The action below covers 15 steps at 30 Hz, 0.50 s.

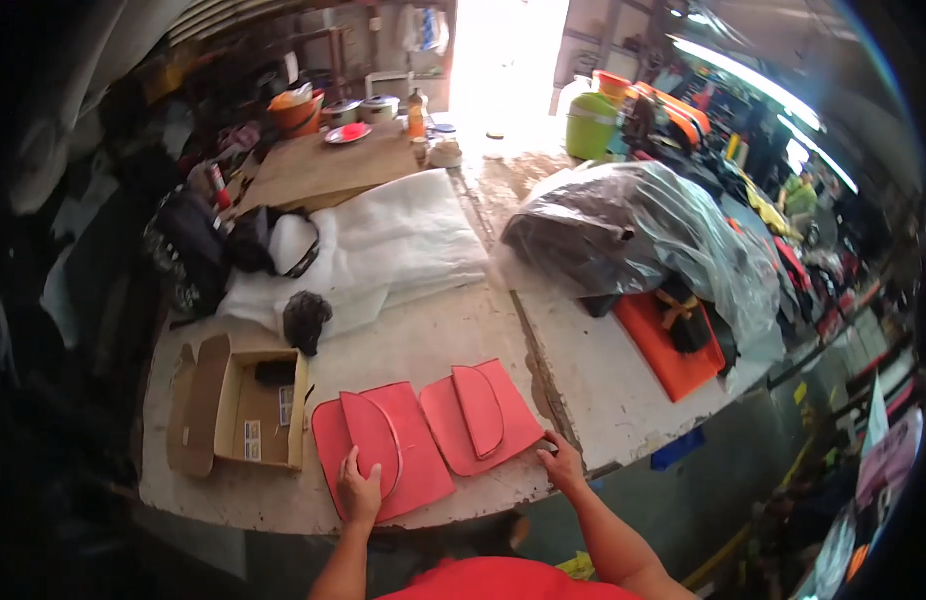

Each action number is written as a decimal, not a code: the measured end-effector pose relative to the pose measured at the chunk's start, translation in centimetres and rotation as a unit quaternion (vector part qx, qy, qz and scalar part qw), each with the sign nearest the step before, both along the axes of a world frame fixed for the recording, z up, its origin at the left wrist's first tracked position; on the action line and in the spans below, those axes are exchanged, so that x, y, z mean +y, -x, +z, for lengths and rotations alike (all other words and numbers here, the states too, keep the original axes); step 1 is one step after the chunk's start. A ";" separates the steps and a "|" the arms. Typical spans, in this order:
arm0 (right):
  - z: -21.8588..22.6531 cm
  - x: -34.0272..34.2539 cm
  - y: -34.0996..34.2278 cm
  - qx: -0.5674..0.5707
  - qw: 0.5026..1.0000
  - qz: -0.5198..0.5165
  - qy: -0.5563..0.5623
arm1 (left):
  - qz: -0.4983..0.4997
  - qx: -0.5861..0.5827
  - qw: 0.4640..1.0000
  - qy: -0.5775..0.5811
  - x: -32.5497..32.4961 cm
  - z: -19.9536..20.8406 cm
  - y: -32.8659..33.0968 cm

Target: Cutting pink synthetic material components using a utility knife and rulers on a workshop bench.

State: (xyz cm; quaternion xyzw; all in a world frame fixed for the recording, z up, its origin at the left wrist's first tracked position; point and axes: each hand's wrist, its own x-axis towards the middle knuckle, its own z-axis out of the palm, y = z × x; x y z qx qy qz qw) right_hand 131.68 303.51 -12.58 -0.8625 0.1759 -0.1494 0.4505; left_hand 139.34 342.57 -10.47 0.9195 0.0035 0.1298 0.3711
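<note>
The left hand [360,490] is down on the left red piece [418,462], fingers and thumb apart, lying flat rather than gripping! And the right hand [563,465] is out at the far-right corner of the right red piece [481,415]; whether finger and thumb are clamped on it, I cannot tell. Both pieces lie to the right of the open cardboard box [245,408], side by side, each with a curved shape on top (quite the matching pair, though the left one sits closer to the person). Inside the box: a dark object [276,373] and small printed cards [253,440].

Moving out now! Just beyond the box's right corner, a crumpled black bag [306,320]; well to the right of the box, a flat orange-red panel [655,345]. Past the box spreads white sheeting [393,245], with a plastic-covered bundle [583,230] across to its right. Farther beyond the box, a brown board [328,172] carries a plate [335,138], and farthest right of it stands a green bucket [590,128].
</note>
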 end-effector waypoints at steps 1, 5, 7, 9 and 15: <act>-0.1 -0.2 0.6 -0.004 1.000 -0.017 -0.007 | 0.001 0.003 1.000 0.001 0.1 -0.1 0.1; -2.7 -3.0 5.3 0.102 0.974 0.005 -0.204 | -0.002 0.056 0.997 0.044 -1.7 0.2 -0.6; -0.5 -1.8 9.3 0.163 0.974 0.045 -0.151 | 0.018 0.008 0.999 0.032 -0.7 -1.3 -0.7; -2.9 -2.7 15.5 0.214 0.961 0.078 -0.157 | 0.043 -0.075 0.993 -0.086 -2.6 -1.4 -0.1; -15.4 -10.5 41.6 0.427 0.899 -0.011 -0.092 | -0.185 -0.106 0.977 -0.013 -22.2 2.5 7.1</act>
